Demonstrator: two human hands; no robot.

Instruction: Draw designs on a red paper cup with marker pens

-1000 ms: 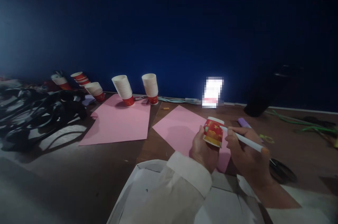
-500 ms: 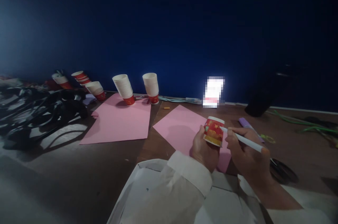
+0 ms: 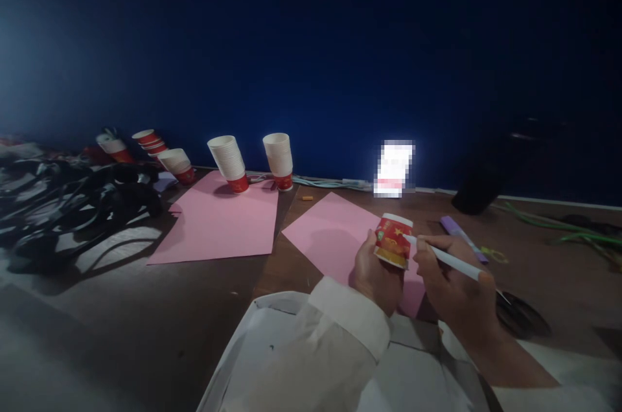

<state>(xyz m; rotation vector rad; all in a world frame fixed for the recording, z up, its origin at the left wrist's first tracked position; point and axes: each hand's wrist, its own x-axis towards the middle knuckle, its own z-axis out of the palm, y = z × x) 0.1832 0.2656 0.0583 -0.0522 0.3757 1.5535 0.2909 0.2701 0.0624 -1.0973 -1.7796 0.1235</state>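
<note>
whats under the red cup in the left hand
Under the cup is the left hand, with pink paper showing on either side. The hand and cup hide the part between.

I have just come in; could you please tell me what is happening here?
A person holds a red paper cup in the left hand and a white pen in the right hand. The pen's tip is at, or very near, the cup's printed star. A pink sheet lies below; a cup stack stands near the wall.

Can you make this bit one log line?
left hand: holds red cup | right hand: holds white pen, tip at cup | below: pink paper
</note>
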